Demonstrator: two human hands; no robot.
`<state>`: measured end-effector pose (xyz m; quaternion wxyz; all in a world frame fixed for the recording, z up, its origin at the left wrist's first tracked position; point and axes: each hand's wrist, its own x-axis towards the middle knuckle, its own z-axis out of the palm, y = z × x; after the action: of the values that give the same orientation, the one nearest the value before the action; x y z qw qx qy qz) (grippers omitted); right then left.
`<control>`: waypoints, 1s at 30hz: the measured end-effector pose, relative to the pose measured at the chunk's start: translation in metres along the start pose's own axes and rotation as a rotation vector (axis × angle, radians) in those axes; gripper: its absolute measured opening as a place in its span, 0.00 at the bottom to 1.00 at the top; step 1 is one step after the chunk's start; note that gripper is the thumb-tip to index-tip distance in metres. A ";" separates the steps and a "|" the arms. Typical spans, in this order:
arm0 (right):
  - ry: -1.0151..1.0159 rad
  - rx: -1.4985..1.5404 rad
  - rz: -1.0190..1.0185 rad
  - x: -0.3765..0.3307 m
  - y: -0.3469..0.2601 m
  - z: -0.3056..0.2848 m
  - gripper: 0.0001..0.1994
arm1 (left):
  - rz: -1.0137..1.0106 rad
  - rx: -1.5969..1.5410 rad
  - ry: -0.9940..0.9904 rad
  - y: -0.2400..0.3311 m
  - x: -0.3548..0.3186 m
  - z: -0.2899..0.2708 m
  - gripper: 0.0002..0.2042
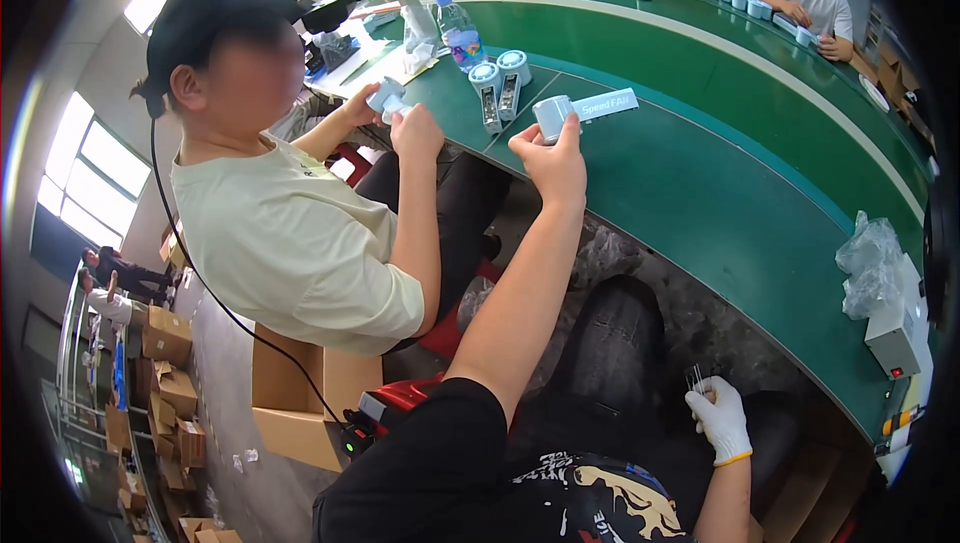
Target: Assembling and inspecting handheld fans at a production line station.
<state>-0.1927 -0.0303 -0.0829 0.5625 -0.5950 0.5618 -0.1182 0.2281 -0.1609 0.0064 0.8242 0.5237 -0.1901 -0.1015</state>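
Note:
My left hand (553, 158) is stretched out over the bench edge, its thumb and fingers closed round the head of a light blue handheld fan (552, 115). The fan's flat printed handle (609, 105) points to the right. Low near my lap, my right hand (719, 421) wears a white glove with a yellow cuff. Several thin metal pins (694, 375) stick up from its fingers; their exact kind is too small to tell. Left of my fan, two similar fans (487, 83) (512, 78) lie on the bench with their handles' insides exposed.
A co-worker (290, 203) at my left holds another light blue fan part (387, 98). A bottle (459, 35) stands on the green bench (700, 183). Crumpled plastic (868, 263) and a white box (897, 328) are at the right. Beyond runs a green conveyor (720, 63).

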 end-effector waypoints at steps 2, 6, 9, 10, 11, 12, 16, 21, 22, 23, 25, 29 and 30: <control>0.003 -0.006 0.014 -0.003 0.002 -0.004 0.09 | 0.011 0.017 -0.020 -0.002 -0.003 0.004 0.28; 0.015 0.003 0.060 -0.010 0.013 -0.015 0.11 | -0.068 -0.010 -0.089 0.001 -0.002 0.003 0.27; 0.015 0.056 0.113 -0.011 0.024 -0.017 0.11 | -0.064 0.159 -0.161 0.001 0.002 0.005 0.26; -0.019 0.055 0.074 -0.009 0.025 -0.017 0.11 | -0.080 0.145 -0.162 0.000 0.004 0.004 0.25; -0.051 0.054 0.035 -0.006 0.024 -0.017 0.12 | -0.098 0.130 -0.162 0.000 0.009 0.001 0.24; -0.069 0.055 0.010 -0.002 0.019 -0.014 0.11 | -0.102 0.106 -0.171 0.006 0.010 -0.004 0.23; -0.124 0.012 0.002 0.023 0.018 -0.012 0.12 | -0.107 0.008 -0.222 0.008 0.010 -0.012 0.21; -0.183 0.012 0.060 0.037 0.001 -0.012 0.13 | -0.054 -0.024 -0.261 0.007 0.007 -0.011 0.18; -0.207 0.026 0.075 0.040 0.000 -0.013 0.14 | -0.046 -0.021 -0.292 0.007 0.004 -0.008 0.18; -0.228 0.042 0.090 0.043 0.000 -0.015 0.14 | -0.038 -0.019 -0.326 0.006 0.001 -0.005 0.17; -0.213 0.074 0.122 0.048 0.005 -0.017 0.15 | -0.040 0.032 -0.337 0.005 -0.006 0.001 0.17; -0.193 0.006 0.102 0.050 0.009 -0.016 0.20 | 0.096 0.377 -0.379 0.001 0.000 -0.009 0.19; -0.204 -0.021 0.066 0.048 0.007 -0.018 0.21 | 0.079 0.355 -0.412 0.002 -0.002 -0.011 0.19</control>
<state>-0.1944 -0.0761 -0.1060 0.6143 -0.5908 0.5220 -0.0325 0.2308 -0.1498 0.0039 0.6667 0.6205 -0.3890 -0.1385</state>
